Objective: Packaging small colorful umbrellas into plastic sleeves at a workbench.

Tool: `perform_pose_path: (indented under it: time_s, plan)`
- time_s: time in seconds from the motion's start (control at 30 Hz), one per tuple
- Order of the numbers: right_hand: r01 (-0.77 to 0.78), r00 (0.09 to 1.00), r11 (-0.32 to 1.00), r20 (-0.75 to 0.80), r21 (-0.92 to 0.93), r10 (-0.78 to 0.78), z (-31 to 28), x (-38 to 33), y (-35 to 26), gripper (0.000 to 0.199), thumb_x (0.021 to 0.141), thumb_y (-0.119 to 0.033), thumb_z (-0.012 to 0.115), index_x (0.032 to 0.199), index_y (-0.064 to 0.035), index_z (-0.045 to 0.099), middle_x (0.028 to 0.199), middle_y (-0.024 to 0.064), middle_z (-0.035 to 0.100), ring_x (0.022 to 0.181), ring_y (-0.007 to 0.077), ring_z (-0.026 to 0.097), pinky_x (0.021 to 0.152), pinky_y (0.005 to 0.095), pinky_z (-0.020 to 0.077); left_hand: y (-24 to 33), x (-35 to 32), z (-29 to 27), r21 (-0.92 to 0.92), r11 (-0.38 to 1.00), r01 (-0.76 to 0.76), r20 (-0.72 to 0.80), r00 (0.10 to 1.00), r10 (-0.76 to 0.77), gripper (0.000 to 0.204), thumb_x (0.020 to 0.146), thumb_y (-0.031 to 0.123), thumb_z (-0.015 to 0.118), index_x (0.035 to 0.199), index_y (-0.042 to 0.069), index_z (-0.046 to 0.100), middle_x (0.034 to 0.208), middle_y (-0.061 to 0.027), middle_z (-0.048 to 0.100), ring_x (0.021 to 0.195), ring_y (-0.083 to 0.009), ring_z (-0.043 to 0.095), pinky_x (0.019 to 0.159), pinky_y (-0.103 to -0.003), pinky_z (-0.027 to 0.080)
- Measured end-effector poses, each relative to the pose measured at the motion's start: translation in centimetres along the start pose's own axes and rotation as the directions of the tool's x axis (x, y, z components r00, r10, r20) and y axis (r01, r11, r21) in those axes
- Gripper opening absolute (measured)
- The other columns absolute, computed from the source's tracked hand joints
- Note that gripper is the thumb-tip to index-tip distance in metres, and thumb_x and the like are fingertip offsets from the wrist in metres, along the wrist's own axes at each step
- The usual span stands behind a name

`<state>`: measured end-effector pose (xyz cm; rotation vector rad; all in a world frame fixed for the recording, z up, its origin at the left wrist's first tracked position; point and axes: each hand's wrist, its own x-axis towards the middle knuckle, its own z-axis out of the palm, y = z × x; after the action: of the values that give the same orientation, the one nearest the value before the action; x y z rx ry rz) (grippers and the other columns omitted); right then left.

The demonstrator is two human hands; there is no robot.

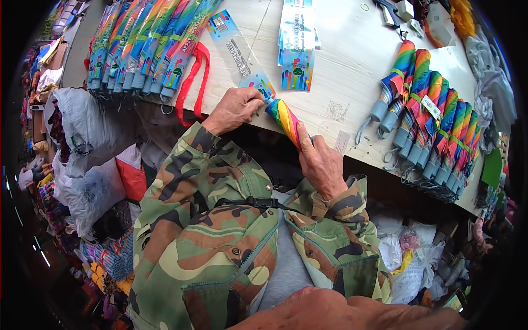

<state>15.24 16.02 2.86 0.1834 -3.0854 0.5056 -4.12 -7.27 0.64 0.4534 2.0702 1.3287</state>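
My right hand [321,168] is closed round a folded rainbow umbrella [286,124], held slanting over the table's front edge. The umbrella's far end meets the near end of a clear printed plastic sleeve [246,54], which lies flat on the table. My left hand [236,109] pinches that near end of the sleeve between thumb and fingers, right beside the umbrella. Just past my hands lies a small stack of flat blue printed sleeves [297,49].
Sleeved rainbow umbrellas [151,44] lie in a row at the left, beside a red strap [193,82]. Bare folded umbrellas [429,121] with grey handles lie at the right. Small boxes [438,25] stand at the back right. Stuffed white sacks [91,181] crowd the table's left side.
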Motion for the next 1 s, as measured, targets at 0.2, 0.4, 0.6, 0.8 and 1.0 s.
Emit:
perform_pose_path:
  time_s: [0.2, 0.4, 0.6, 0.8, 1.0]
  plan:
    - [0.202, 0.978, 0.967, -0.017, -0.155, -0.207, 0.3, 0.1, 0.3, 0.074, 0.094, -0.011, 0.068, 0.166, -0.0156, 0.050, 0.086, 0.0077, 0.052, 0.065, 0.0203, 0.060, 0.056, 0.0381, 0.0516, 0.0, 0.3, -0.5, -0.125, 0.980, 0.153, 0.079, 0.987, -0.143, 0.022, 0.108, 0.014, 0.063, 0.110, -0.004, 0.075, 0.081, -0.0017, 0.068, 0.069, -0.0076, 0.065, 0.062, -0.026, 0.057]
    - [0.195, 0.981, 0.960, 0.019, -0.203, -0.195, -1.2, 1.3, 1.1, 0.075, 0.094, -0.009, 0.068, 0.166, -0.0198, 0.051, 0.089, 0.0080, 0.054, 0.072, 0.0228, 0.062, 0.063, 0.0405, 0.0539, 0.3, 0.3, -0.5, -0.057, 0.988, 0.144, 0.073, 0.988, -0.139, 0.023, 0.106, 0.016, 0.066, 0.111, -0.004, 0.075, 0.082, -0.0027, 0.069, 0.070, -0.0073, 0.065, 0.060, -0.025, 0.054]
    - [0.169, 0.986, 0.968, 0.041, -0.188, -0.164, -1.4, 1.7, 1.1, 0.073, 0.094, -0.010, 0.068, 0.165, -0.0213, 0.053, 0.089, 0.0076, 0.055, 0.072, 0.0231, 0.062, 0.062, 0.0408, 0.0534, -0.1, -0.3, -0.3, 0.018, 0.998, 0.063, 0.012, 0.998, -0.063, 0.023, 0.106, 0.018, 0.066, 0.110, -0.003, 0.076, 0.081, -0.0013, 0.069, 0.068, -0.0069, 0.064, 0.060, -0.024, 0.053]
    - [0.118, 0.992, 0.986, 0.049, -0.117, -0.113, -1.4, 1.4, 0.7, 0.071, 0.093, -0.010, 0.070, 0.162, -0.0199, 0.056, 0.090, 0.0087, 0.057, 0.071, 0.0248, 0.063, 0.062, 0.0412, 0.0534, -0.8, -0.5, 1.1, -0.193, 0.980, 0.043, -0.126, 0.990, -0.068, 0.029, 0.110, 0.027, 0.069, 0.101, 0.000, 0.075, 0.080, 0.0008, 0.065, 0.066, -0.0053, 0.058, 0.059, -0.023, 0.049]
    - [0.088, 0.995, 0.988, -0.028, -0.126, -0.093, -0.2, 0.4, -0.1, 0.072, 0.093, -0.009, 0.072, 0.162, -0.0195, 0.056, 0.093, 0.0094, 0.060, 0.070, 0.0254, 0.064, 0.062, 0.0419, 0.0535, -0.3, -0.6, 2.0, -0.131, 0.991, -0.008, -0.224, 0.974, -0.022, 0.031, 0.103, 0.023, 0.078, 0.086, -0.001, 0.070, 0.078, -0.0001, 0.064, 0.070, -0.0059, 0.053, 0.062, -0.028, 0.047]
